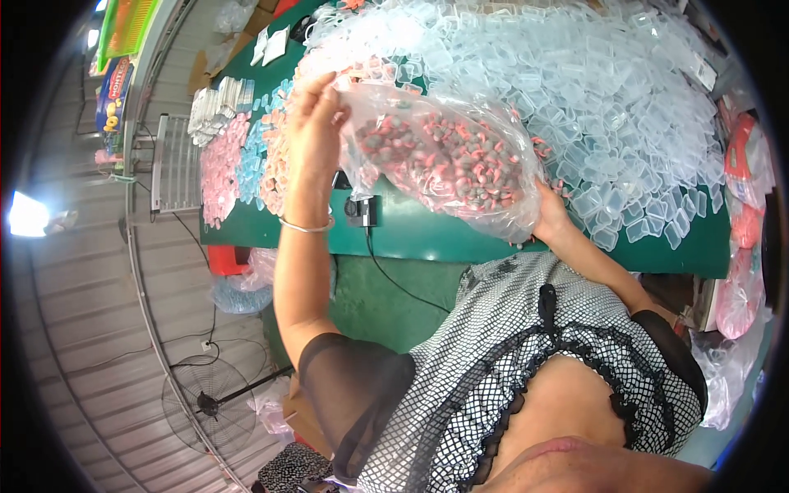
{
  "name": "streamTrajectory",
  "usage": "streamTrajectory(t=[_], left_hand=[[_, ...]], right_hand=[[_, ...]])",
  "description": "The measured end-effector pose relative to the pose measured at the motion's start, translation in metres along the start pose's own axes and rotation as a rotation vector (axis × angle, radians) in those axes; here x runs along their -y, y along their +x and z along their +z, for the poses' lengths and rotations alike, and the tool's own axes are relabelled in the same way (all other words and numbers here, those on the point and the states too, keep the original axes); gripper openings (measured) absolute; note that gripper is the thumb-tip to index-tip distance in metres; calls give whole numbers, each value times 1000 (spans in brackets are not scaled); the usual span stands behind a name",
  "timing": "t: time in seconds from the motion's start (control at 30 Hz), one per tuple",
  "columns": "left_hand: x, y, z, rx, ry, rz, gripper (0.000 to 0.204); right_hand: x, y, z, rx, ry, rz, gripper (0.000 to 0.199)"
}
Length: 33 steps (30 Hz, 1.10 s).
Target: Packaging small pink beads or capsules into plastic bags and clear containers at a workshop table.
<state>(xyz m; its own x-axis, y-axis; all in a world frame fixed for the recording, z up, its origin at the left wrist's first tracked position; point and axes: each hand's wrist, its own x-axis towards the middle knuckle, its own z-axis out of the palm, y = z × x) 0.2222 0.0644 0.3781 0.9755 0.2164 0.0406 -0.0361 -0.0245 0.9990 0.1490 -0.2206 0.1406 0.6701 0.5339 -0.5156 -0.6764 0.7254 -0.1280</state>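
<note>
A clear plastic bag (460, 156) full of small pink and grey pieces is stretched slantwise above the green table (427, 230). Raised at its upper left corner, my left hand (316, 119) pinches the bag's rim between closed fingers. At the lower right end, my right hand (549, 212) grips the bag, with its fingers partly hidden behind the plastic. A few loose pink and grey pieces (541, 148) show just beside the bag's right side. Below the bag's left part, a small black device (360, 211) with a cable sits at the table's near edge.
Clear plastic boxes (608, 99) are heaped over the table's far and right side. Pink pieces (223, 168), blue pieces (251, 164) and orange pieces (274, 156) lie at left, near white stacks (220, 107). A fan (208, 403) stands lower left. Filled bags (740, 279) hang at right.
</note>
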Motion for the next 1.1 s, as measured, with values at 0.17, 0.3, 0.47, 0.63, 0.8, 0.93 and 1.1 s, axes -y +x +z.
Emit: streamTrajectory(t=[0.17, 0.3, 0.47, 0.63, 0.8, 0.93, 1.1], left_hand=[[78, -47, -20, -44, 33, 25, 44], [144, -72, -37, -30, 198, -313, 45], [172, -57, -39, -47, -45, -359, 37], [188, -45, -45, 8, -142, -315, 24], [195, -50, -40, -27, -349, -422, 19], [190, -47, -38, 85, -399, -421, 18], [201, -52, -44, 98, -799, -494, 20]], right_hand=[[1, 2, -10, 89, 49, 15, 43], [0, 7, -14, 52, 70, 29, 41], [2, 1, -7, 15, 25, 18, 40], [3, 1, -8, 36, 6, 13, 39], [4, -2, 1, 26, 39, 28, 37], [8, -8, 3, 5, -6, 18, 35], [9, -10, 3, 19, -111, -26, 33]])
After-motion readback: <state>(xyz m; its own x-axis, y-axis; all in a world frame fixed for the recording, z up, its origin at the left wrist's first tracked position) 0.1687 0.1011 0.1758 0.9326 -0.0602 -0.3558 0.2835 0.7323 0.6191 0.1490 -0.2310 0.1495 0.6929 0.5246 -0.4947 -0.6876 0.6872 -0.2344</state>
